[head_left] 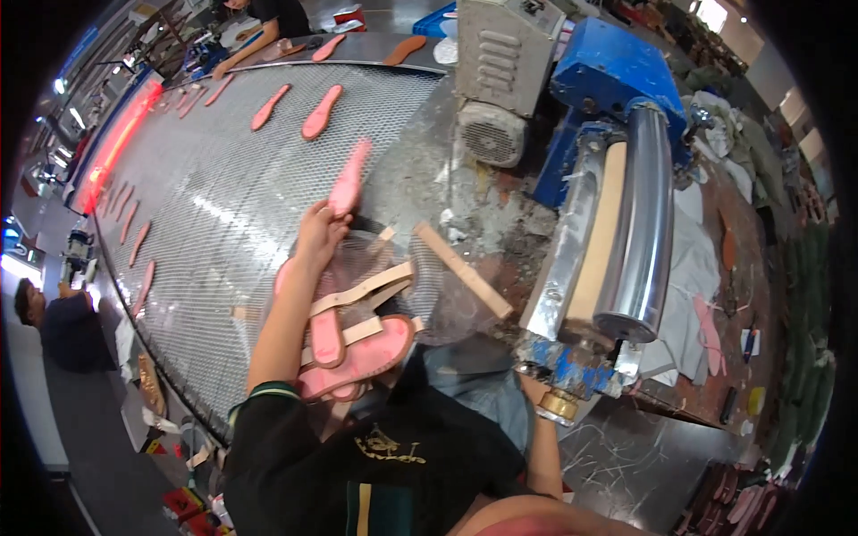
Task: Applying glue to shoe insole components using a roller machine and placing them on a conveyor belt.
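Observation:
My left hand [322,234] reaches over the mesh conveyor, its fingers closed on the near end of a pink shoe sole [349,183]. Below my left forearm lies a pile of pink soles [380,350] with tan strips [362,290] across it, partly under clear plastic. One longer tan strip [465,271] rests to the right of the pile. My right forearm [542,456] rises toward the roller machine's brass-coloured end fitting [559,406]. The right hand's fingers are hidden behind that machine, so I cannot see what they touch.
Several pink soles, including one sole [322,113], lie spread over the mesh conveyor [223,268]. A shiny metal roller [645,223] beside a tan roller stands at right, under a blue housing [617,67]. A grey motor [494,134] stands behind. Other people work at the conveyor's far and left edges.

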The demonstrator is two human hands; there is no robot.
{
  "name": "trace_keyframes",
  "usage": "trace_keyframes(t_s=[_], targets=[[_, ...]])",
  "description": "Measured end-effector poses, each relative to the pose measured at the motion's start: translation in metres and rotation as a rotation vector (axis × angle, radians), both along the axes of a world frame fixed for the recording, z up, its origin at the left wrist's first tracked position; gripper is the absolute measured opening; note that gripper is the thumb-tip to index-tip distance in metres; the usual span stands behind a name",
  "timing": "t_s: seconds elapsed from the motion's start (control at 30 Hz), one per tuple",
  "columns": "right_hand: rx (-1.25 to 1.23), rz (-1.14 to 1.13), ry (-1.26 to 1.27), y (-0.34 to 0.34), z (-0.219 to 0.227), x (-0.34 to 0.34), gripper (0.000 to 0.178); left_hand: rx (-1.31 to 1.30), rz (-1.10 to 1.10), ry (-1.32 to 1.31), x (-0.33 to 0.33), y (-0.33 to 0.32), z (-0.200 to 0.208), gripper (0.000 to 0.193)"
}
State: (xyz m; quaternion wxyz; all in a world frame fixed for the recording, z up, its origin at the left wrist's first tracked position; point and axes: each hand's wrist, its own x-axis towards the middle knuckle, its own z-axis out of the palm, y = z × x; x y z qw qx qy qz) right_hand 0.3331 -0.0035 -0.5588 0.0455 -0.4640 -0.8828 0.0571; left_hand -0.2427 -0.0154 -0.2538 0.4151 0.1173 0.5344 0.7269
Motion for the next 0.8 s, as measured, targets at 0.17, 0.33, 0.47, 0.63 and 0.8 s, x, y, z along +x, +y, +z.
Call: trace_keyframes(t_s=[0.17,0.33,0.47,0.63,0.8], targets=[[0.028,-0.046,0.012,-0.008,-0.036,0.037,0.034,0.049,0.117,0.056,0.033,0.012,0.024,0.042],[-0.016,-0.179,0.361,-0.001,-0.013,0.017,0.042,-0.013,0.188,0.191,0.027,-0.017,0.024,0.038],[-0.314,-0.397,0.866,-0.012,-0.023,0.031,0.038,-0.072,0.078,0.059,0.023,-0.004,0.011,0.035],[-0.056,-0.152,0.728,-0.006,0.047,0.009,0.031,-0.082,0.107,0.100,0.024,-0.008,0.021,0.040],[-0.457,-0.378,0.904,-0.001,-0.005,0.008,0.030,-0.071,0.208,0.124,0.031,-0.006,0.041,0.049]])
